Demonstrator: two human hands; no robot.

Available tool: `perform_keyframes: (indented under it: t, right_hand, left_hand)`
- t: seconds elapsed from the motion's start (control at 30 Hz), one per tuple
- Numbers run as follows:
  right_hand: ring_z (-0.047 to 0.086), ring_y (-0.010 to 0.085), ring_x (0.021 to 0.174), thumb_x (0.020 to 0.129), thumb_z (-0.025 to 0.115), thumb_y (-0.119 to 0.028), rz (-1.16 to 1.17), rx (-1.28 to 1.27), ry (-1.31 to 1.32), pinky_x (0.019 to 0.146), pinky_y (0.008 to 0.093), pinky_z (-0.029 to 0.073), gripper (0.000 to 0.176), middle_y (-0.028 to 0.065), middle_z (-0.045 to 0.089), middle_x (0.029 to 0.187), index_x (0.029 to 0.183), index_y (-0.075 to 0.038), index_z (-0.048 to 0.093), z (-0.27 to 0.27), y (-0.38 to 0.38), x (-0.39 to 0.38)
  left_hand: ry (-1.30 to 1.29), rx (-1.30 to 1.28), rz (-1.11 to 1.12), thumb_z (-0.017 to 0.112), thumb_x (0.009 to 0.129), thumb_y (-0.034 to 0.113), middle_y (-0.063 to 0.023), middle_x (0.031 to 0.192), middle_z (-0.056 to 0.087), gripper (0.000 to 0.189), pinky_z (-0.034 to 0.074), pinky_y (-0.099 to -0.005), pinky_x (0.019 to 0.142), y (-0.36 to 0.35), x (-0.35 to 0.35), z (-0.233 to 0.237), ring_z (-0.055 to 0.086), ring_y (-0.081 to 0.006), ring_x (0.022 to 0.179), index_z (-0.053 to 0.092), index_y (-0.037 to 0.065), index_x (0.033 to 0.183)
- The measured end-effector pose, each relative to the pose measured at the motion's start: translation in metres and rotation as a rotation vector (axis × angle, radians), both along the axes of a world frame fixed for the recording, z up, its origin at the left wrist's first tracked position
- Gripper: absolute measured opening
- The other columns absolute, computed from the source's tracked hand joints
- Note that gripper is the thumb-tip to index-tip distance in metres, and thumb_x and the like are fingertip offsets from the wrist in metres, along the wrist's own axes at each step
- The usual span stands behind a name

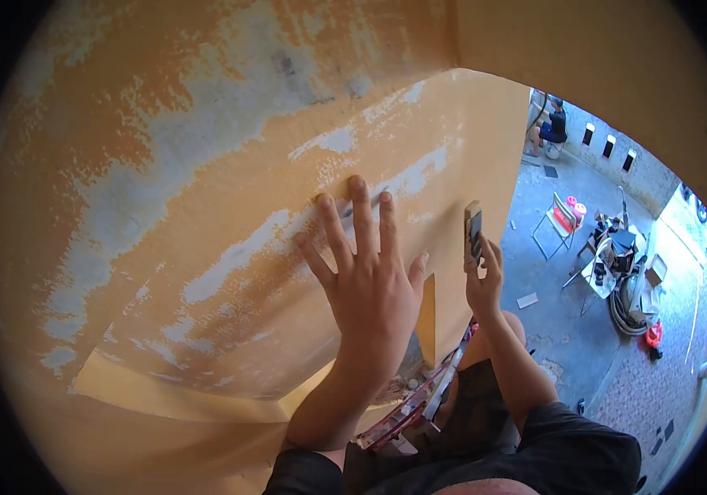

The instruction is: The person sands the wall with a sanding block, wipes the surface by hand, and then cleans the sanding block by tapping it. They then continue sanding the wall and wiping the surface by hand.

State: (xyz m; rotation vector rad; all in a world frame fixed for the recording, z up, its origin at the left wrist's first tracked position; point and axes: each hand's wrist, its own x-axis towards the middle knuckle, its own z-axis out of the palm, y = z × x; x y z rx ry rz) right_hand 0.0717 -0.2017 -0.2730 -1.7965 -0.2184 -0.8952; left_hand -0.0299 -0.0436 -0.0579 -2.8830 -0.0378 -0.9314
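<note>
My left hand lies with its fingers spread against the orange wall, which carries pale, worn patches. Nothing is held in it. To its right, my right hand is closed around the lower end of a small block-shaped tool with a dark face and a light edge. The tool is upright, close to the wall's right part; whether it touches the wall I cannot tell.
Below me is a red and white ladder-like frame. Far down on the floor stand a folding chair and a cluttered table beside a coiled hose. Another person sits at the upper right.
</note>
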Motion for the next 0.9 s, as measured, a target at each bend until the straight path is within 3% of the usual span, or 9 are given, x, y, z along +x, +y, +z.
perform_keyframes:
  t: [0.03,0.17,0.57,0.6,0.63,0.7,0.73,0.8,0.9]
  right_hand:
    - [0.056,0.0344,0.113,0.088,0.065,-0.004,0.01,0.012,0.037,0.098,0.0414,0.043,0.045,0.0188,0.06,0.119,0.133,-0.001,0.057,-0.007,0.0,-0.005]
    - [0.056,0.0351,0.115,0.088,0.066,-0.007,0.012,-0.033,0.068,0.1,0.0426,0.043,0.044,0.0187,0.06,0.12,0.131,-0.002,0.058,-0.07,-0.007,-0.013]
    - [0.059,0.0292,0.112,0.092,0.064,-0.011,0.033,0.123,0.188,0.082,0.0359,0.051,0.047,0.0153,0.058,0.126,0.138,-0.01,0.054,-0.08,-0.008,-0.002]
    - [0.059,0.0293,0.112,0.092,0.064,-0.011,0.032,0.115,0.178,0.082,0.0359,0.051,0.047,0.0155,0.058,0.126,0.138,-0.01,0.054,-0.079,-0.008,-0.002]
    - [0.059,0.0293,0.112,0.092,0.064,-0.011,0.03,0.114,0.182,0.082,0.0359,0.051,0.047,0.0155,0.058,0.126,0.138,-0.01,0.054,-0.078,-0.009,-0.004]
    - [0.059,0.0297,0.112,0.093,0.064,-0.013,0.054,0.133,0.216,0.085,0.0371,0.051,0.047,0.0168,0.057,0.126,0.138,-0.009,0.054,-0.074,-0.009,-0.006]
    - [0.059,0.0297,0.112,0.093,0.064,-0.013,0.054,0.13,0.22,0.085,0.0371,0.051,0.047,0.0168,0.057,0.126,0.138,-0.009,0.054,-0.074,-0.009,-0.006]
    - [0.059,0.0303,0.112,0.093,0.064,-0.015,0.091,0.167,0.27,0.087,0.0384,0.051,0.046,0.018,0.057,0.126,0.138,-0.008,0.054,-0.077,-0.009,-0.005]
    - [0.06,0.0308,0.111,0.093,0.063,-0.016,0.115,0.224,0.269,0.088,0.0392,0.051,0.046,0.0184,0.057,0.126,0.138,-0.008,0.054,-0.086,-0.007,-0.002]
  left_hand:
    - [-0.012,0.012,0.003,0.07,0.082,0.05,-0.0137,0.162,0.021,0.076,0.01,-0.0674,0.114,-0.001,-0.004,0.003,0.013,-0.0449,0.148,0.047,0.015,0.146]
    - [-0.016,0.05,-0.011,0.068,0.083,0.051,-0.0134,0.162,0.021,0.075,0.01,-0.0671,0.114,0.003,-0.006,-0.001,0.012,-0.0442,0.148,0.049,0.013,0.145]
    - [0.213,-0.057,-0.107,0.064,0.087,0.052,-0.0208,0.159,0.023,0.071,0.009,-0.0692,0.113,0.008,-0.038,-0.058,0.011,-0.0462,0.148,0.051,0.006,0.14]
    - [0.126,-0.039,-0.177,0.066,0.089,0.043,-0.0256,0.146,0.043,0.06,0.027,-0.0619,0.111,0.005,-0.043,-0.06,0.035,-0.0457,0.139,0.057,0.003,0.132]
    - [0.13,-0.04,-0.178,0.066,0.089,0.043,-0.0256,0.146,0.043,0.06,0.027,-0.0619,0.111,0.005,-0.046,-0.065,0.035,-0.0457,0.139,0.057,0.003,0.132]
    - [0.182,-0.518,-0.445,0.068,0.09,0.032,-0.0237,0.124,0.061,0.045,0.045,-0.0491,0.101,0.008,-0.049,-0.077,0.058,-0.041,0.118,0.062,0.0,0.121]
    - [0.185,-0.522,-0.444,0.068,0.09,0.032,-0.0237,0.124,0.061,0.045,0.045,-0.0491,0.101,0.008,-0.052,-0.082,0.058,-0.041,0.118,0.062,0.0,0.121]
    - [0.141,-0.557,-0.478,0.069,0.089,0.025,-0.0204,0.107,0.068,0.036,0.052,-0.0422,0.089,0.009,-0.061,-0.093,0.066,-0.0372,0.1,0.064,-0.001,0.112]
    - [0.259,-0.663,-0.424,0.069,0.089,0.027,-0.0211,0.11,0.067,0.036,0.051,-0.0433,0.091,0.021,-0.074,-0.121,0.065,-0.0374,0.102,0.065,-0.001,0.113]
